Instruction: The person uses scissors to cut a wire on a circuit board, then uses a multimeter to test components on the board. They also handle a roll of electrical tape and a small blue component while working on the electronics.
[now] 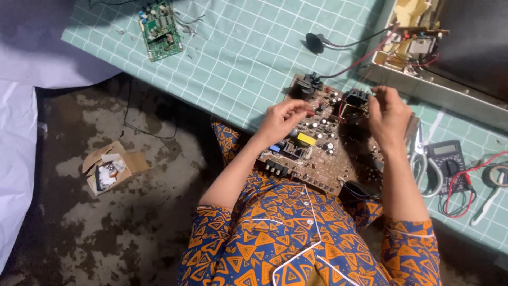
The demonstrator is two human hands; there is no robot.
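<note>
Tabletop circuit board [317, 148] lies under both hands' grip.

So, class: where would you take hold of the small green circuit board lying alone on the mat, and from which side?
Probably grip the green circuit board by its two long bare edges, coming from above: it lies flat on the mat, parts standing up from its face, with open space all round.

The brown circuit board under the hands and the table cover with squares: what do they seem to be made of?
Brown circuit board: probably matte phenolic or similar laminate, judging by its flat brown face carrying soldered parts. Table cover: likely a soft vinyl or rubber cutting mat, pale green with a printed white grid; its smooth surface leaves this open.
</note>
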